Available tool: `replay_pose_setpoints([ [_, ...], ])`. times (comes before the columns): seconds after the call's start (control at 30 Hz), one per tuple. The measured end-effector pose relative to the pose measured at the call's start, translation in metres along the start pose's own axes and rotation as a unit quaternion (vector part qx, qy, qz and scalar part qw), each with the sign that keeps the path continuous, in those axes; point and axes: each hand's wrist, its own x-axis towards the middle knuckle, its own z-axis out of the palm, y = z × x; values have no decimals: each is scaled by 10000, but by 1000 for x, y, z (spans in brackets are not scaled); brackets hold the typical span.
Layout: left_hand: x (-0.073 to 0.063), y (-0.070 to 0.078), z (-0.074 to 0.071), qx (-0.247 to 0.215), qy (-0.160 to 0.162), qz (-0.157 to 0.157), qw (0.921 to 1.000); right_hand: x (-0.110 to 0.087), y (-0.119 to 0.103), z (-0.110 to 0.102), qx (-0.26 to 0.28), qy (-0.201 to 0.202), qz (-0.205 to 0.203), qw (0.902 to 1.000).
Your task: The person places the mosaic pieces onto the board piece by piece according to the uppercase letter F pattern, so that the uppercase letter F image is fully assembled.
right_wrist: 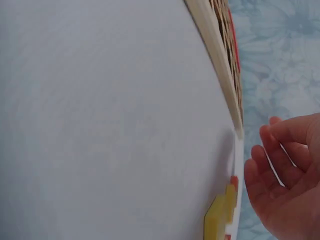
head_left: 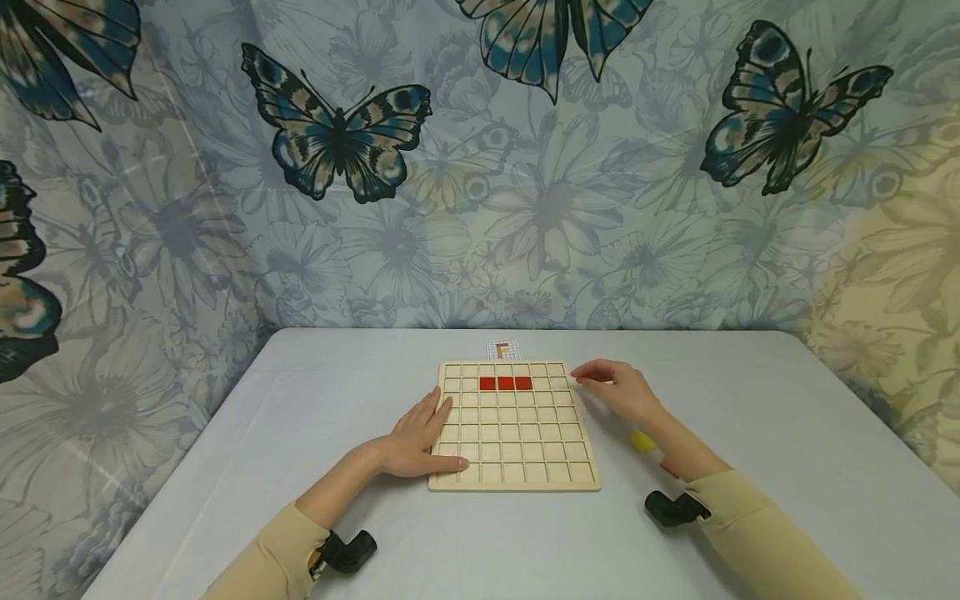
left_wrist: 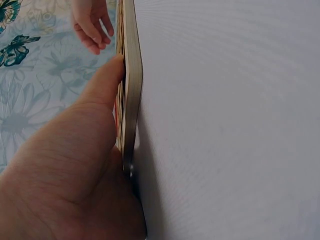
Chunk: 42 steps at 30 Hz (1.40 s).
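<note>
A light wooden board [head_left: 513,482] with a grid of square cells lies flat on the table. Three red square tiles [head_left: 506,383] sit side by side in a row near its far edge. My left hand [head_left: 415,442] rests on the board's left side, fingers straight and thumb [left_wrist: 107,82] over the near-left corner. Just off the board's far right edge, my right hand [head_left: 618,390] hovers with loosely bent fingers [right_wrist: 267,165], and no tile shows between them. Yellow pieces [head_left: 642,442] and a red-orange piece [head_left: 670,468] lie by the right forearm, which partly hides them.
A small card [head_left: 502,350] printed with a coloured grid pattern lies behind the board's far edge. The white table [head_left: 360,358] meets a butterfly-patterned backdrop [head_left: 465,250] at the back. Black devices are strapped at both wrists.
</note>
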Motion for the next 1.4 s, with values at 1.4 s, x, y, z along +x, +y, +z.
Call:
replay_pose_setpoints([
  [1.4, 0, 0, 0, -115, -51, -102, 9999, -8, 18, -12, -666, -268, 105, 9974],
])
